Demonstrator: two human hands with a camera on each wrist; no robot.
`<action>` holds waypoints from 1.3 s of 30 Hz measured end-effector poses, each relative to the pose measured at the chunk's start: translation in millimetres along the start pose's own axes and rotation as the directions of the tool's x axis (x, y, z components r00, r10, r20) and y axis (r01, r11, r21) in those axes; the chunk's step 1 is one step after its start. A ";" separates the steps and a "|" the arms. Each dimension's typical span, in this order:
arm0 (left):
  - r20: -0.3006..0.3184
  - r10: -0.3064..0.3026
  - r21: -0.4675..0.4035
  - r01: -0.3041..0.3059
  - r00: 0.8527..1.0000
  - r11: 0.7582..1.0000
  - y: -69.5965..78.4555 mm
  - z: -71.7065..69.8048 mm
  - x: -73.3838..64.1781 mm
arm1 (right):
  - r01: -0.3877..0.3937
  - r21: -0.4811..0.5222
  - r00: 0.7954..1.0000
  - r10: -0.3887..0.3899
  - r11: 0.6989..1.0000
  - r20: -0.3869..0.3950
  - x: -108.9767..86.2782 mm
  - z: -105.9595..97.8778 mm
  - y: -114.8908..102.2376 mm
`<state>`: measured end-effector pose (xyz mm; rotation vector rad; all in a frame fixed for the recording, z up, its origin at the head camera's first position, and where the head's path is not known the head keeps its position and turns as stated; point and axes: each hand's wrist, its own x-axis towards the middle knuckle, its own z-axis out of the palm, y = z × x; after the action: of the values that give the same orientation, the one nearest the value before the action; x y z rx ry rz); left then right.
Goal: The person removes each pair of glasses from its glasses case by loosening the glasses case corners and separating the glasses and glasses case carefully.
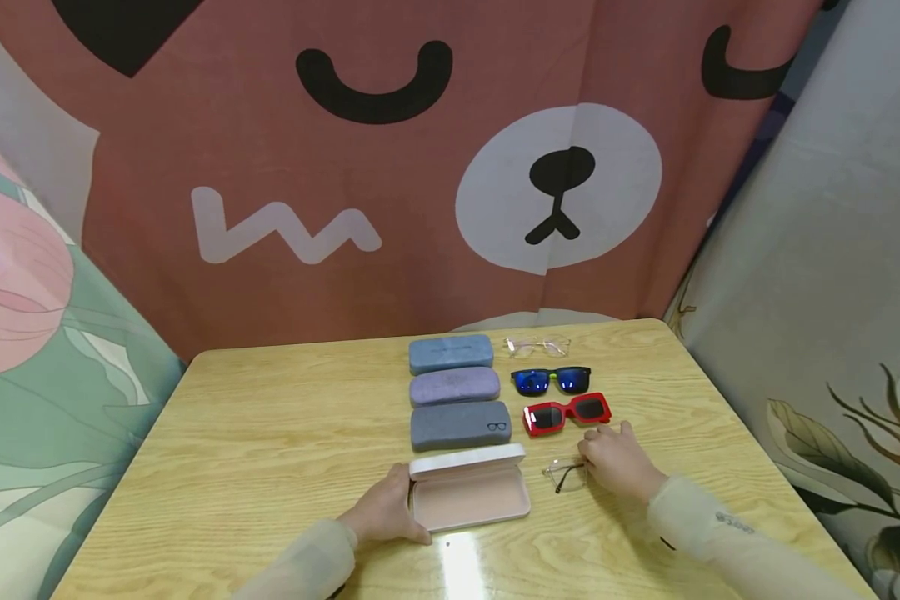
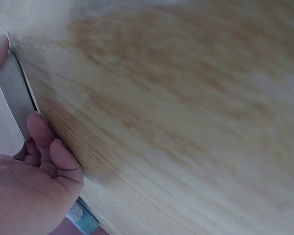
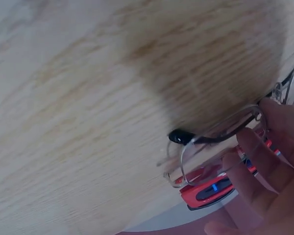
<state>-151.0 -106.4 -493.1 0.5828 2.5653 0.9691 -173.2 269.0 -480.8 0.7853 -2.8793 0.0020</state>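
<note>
My left hand grips the left end of a white glasses case, thumb at its front corner and fingers toward the hinge side. The case stands with its lid up, showing a bare pale pink lining. In the left wrist view, fingers bend in beside the case wall. Right of the case, my right hand pinches a pair of clear-lensed eyeglasses with thin frames. The right wrist view has their dark temple running behind a lens; the fingers hide the far part.
Behind the white case lie a grey case, a purple case and a blue case, all closed. To their right are red sunglasses, blue-lensed sunglasses and clear glasses. A patterned curtain hangs behind the wooden table.
</note>
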 end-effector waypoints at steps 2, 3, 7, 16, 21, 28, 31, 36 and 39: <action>-0.001 0.001 -0.001 -0.001 1.000 1.000 0.6 -0.3 0.3 | -0.015 0.023 1.000 0.015 1.000 0.026 0.2 -1.5 -0.4; -0.001 0.001 0.001 -0.001 1.000 1.000 0.9 -0.4 0.3 | -0.020 0.040 0.999 0.018 0.999 0.039 0.2 -2.4 -0.5; -0.004 0.006 -0.002 -0.006 1.000 1.000 1.4 -0.8 0.4 | -0.034 0.095 0.996 0.026 0.995 0.085 0.3 -5.1 0.7; -0.007 0.012 -0.002 -0.012 1.000 1.000 -1.1 0.4 0.8 | 0.017 0.083 0.997 -0.024 0.996 0.073 -0.8 -7.4 2.7; -0.001 0.008 -0.005 -0.008 1.000 1.000 -0.4 0.1 0.6 | 0.036 0.030 0.999 -0.037 0.999 0.037 -0.3 -5.2 1.9; -0.007 0.012 -0.004 -0.012 1.000 1.000 0.1 -0.2 0.4 | 0.061 -0.009 0.998 -0.061 0.998 -0.007 1.8 -3.3 4.0; -0.005 0.014 -0.008 -0.014 1.000 1.000 1.2 -1.2 0.2 | 0.070 -0.024 0.998 -0.070 0.997 -0.006 2.5 -2.8 4.4; -0.001 0.014 0.003 -0.014 1.000 1.000 2.0 -2.0 -0.3 | 0.063 -0.016 0.998 -0.063 0.998 0.005 2.6 -3.1 3.5; -0.002 0.014 0.005 -0.014 1.000 1.000 1.5 -1.6 -0.4 | 0.061 0.003 0.998 -0.061 0.998 0.013 1.8 -5.4 2.2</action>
<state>-151.0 -106.4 -490.9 0.6018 2.5700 0.9684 -175.0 270.1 -475.2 0.8759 -2.8669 -0.0062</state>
